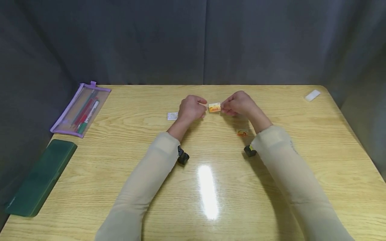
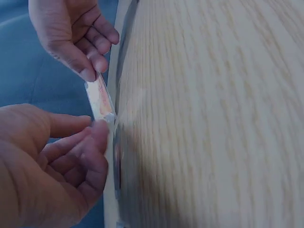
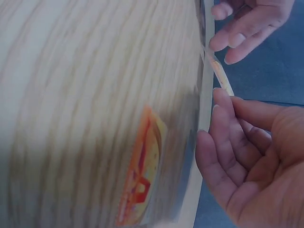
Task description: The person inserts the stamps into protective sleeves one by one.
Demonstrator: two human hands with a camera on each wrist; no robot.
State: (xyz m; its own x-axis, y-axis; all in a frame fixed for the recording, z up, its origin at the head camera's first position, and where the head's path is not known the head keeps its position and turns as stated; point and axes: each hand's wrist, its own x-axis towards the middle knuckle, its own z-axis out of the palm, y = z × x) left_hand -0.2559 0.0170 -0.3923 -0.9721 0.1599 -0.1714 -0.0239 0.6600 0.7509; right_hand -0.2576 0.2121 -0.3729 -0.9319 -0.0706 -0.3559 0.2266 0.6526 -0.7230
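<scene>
Over the back of the table, both hands hold a small stamp-like piece [image 1: 214, 107] with yellow and orange print. It looks glossy, as if in clear film. My right hand [image 1: 239, 103] pinches its right end between thumb and fingertips. At the opposite end, my left hand [image 1: 192, 107] has its fingertips at the edge, with thumb and fingers curled; the exact contact is partly hidden. A similar orange-printed piece [image 3: 141, 173] lies on the table below the right wrist. Left of the left hand lies a pale printed piece [image 1: 172, 116], partly covered by the hand.
A purple-edged mesh pouch [image 1: 64, 115] with pens and markers lies at the back left. In front of it is a dark green case [image 1: 42, 177]. A white block [image 1: 312, 95] sits near the back right corner. Dark curtains [image 1: 205, 43] border the wooden table [image 1: 229, 187].
</scene>
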